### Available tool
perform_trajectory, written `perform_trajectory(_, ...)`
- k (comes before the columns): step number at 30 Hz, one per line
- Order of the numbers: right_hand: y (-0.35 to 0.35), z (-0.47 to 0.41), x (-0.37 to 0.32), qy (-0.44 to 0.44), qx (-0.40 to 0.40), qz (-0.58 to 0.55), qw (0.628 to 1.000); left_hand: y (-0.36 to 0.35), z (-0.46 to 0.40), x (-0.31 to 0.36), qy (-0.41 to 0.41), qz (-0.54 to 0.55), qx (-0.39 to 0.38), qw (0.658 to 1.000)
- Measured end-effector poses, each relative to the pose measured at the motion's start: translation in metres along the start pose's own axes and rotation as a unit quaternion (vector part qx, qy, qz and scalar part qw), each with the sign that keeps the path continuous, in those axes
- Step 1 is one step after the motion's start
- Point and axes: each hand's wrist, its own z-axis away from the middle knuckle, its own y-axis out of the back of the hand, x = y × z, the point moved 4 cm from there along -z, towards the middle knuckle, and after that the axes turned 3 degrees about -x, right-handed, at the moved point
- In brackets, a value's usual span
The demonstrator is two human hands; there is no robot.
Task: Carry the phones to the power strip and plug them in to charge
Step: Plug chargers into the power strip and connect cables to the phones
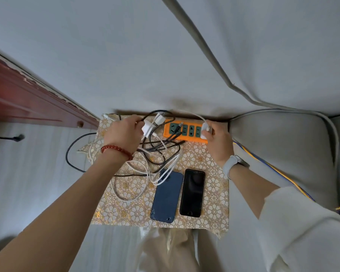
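Note:
An orange power strip (186,136) with green sockets lies at the back of a small table covered in a floral cloth (214,185). My right hand (217,138) grips a white charger plug (206,128) at the strip's right end. My left hand (124,132) holds a bundle of white charger plugs (148,128) and black braided cables just left of the strip. Two phones lie side by side near the front: a blue phone (166,197) face down and a black phone (192,193) face up. A tangle of white and black cables (151,163) lies between hands and phones.
A grey sofa cushion (283,154) stands right of the table, with a blue and yellow cord (273,169) running along it. A dark red wooden frame (28,99) is at the left. A black cable (71,152) hangs off the table's left edge.

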Motion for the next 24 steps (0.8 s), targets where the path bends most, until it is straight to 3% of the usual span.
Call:
perform_trajectory(3,-0.001,0.001,-0.003,0.004,0.004,0.035,0.999,0.01,-0.003,0.005,0.012,0.125,-0.026,0.992)
perform_trajectory(10,0.001,-0.005,-0.009,-0.045,-0.052,0.144,0.987,0.03,0.018,0.013,0.043,0.281,-0.081,0.955)
perform_trajectory(14,0.005,-0.002,-0.01,-0.084,-0.085,0.071,0.99,0.037,0.034,0.007,0.054,0.324,-0.079,0.941)
perform_trajectory(24,0.001,0.003,0.002,-0.074,-0.031,-0.051,0.995,0.025,0.037,-0.006,0.081,0.406,-0.056,0.909)
